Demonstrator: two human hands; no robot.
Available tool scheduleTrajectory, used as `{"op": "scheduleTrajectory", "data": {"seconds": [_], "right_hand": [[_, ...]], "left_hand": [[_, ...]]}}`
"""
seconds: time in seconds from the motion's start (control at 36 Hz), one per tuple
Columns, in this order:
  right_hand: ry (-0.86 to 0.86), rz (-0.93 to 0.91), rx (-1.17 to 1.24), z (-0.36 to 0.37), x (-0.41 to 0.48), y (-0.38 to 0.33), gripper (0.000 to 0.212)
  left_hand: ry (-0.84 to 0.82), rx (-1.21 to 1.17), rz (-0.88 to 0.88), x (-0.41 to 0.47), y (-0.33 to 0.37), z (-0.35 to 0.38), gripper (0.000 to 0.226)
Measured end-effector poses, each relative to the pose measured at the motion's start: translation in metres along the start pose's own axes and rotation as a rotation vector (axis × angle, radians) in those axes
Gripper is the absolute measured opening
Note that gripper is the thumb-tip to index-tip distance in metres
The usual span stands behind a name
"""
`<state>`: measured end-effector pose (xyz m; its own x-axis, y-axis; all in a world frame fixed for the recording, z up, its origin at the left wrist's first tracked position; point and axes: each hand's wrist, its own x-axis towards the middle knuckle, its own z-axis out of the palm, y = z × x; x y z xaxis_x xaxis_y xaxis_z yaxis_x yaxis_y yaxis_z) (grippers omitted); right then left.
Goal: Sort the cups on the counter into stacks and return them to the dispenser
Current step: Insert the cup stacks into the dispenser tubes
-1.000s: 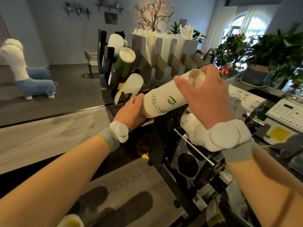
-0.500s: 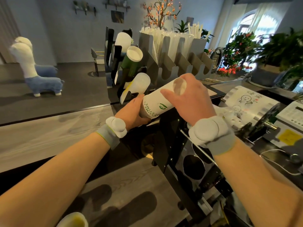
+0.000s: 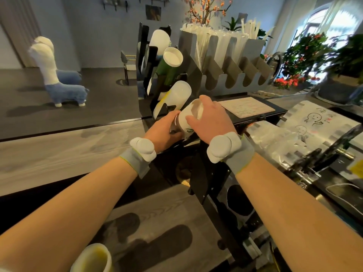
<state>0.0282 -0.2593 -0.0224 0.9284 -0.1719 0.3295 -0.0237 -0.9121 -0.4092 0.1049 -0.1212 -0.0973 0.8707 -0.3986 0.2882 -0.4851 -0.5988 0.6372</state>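
Observation:
A white paper cup stack with a green logo (image 3: 185, 122) lies tilted in the lowest slot of the black cup dispenser (image 3: 144, 61), only its upper end showing. My right hand (image 3: 210, 122) covers the stack's open mouth and side. My left hand (image 3: 163, 132) holds its lower part against the dispenser. Above it in the dispenser sit a frosted cup stack with yellow print (image 3: 174, 97), a dark green stack (image 3: 170, 65) and a white stack (image 3: 160, 41). Another cup with a yellow inside (image 3: 94, 258) stands at the bottom edge on the wooden counter (image 3: 49, 154).
A grey straw holder (image 3: 225, 59) full of wrapped straws stands behind the dispenser. A black sealing machine (image 3: 235, 193) with printed film roll (image 3: 314, 122) is to the right. Potted plants (image 3: 306, 55) line the far right. A plush alpaca (image 3: 57, 75) stands on the floor left.
The white cup stack has slid down and left into the dispenser's lowest slot, far less of it showing now. Both hands moved with it toward the dispenser.

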Motion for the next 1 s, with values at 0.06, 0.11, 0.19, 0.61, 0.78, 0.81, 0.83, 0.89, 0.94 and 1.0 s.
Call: {"op": "scheduleTrajectory", "data": {"seconds": [0.06,0.11,0.19,0.61,0.78,0.81,0.83,0.89,0.94,1.0], "right_hand": [[-0.019,-0.005,0.000,0.001,-0.001,0.002,0.061],[-0.020,0.003,0.007,-0.001,-0.003,0.003,0.073],[0.116,-0.068,0.059,-0.010,-0.019,-0.006,0.076],[-0.480,-0.286,0.468,0.101,-0.126,-0.045,0.047],[-0.893,-0.245,0.263,0.179,-0.175,-0.048,0.077],[-0.940,-0.249,0.254,0.186,-0.183,-0.049,0.077],[-0.991,-0.250,0.276,0.192,-0.191,-0.050,0.074],[-1.079,-0.262,0.363,0.198,-0.206,-0.050,0.057],[-1.159,-0.239,0.431,0.206,-0.219,-0.050,0.052],[-1.180,-0.188,0.465,0.220,-0.229,-0.050,0.059]], "left_hand": [[-0.003,0.005,-0.026,-0.002,0.003,-0.001,0.068],[-0.013,0.035,-0.032,-0.005,0.005,-0.006,0.066],[-0.009,0.064,-0.065,-0.019,0.008,-0.017,0.063],[-0.350,0.242,-0.291,-0.195,-0.067,-0.090,0.032],[-0.519,0.322,-0.440,-0.261,-0.103,-0.069,0.072],[-0.555,0.325,-0.466,-0.269,-0.109,-0.064,0.080],[-0.589,0.326,-0.483,-0.276,-0.114,-0.058,0.087],[-0.629,0.340,-0.492,-0.287,-0.123,-0.047,0.098],[-0.639,0.375,-0.490,-0.296,-0.132,-0.037,0.104],[-0.666,0.415,-0.511,-0.304,-0.136,-0.027,0.114]]}}
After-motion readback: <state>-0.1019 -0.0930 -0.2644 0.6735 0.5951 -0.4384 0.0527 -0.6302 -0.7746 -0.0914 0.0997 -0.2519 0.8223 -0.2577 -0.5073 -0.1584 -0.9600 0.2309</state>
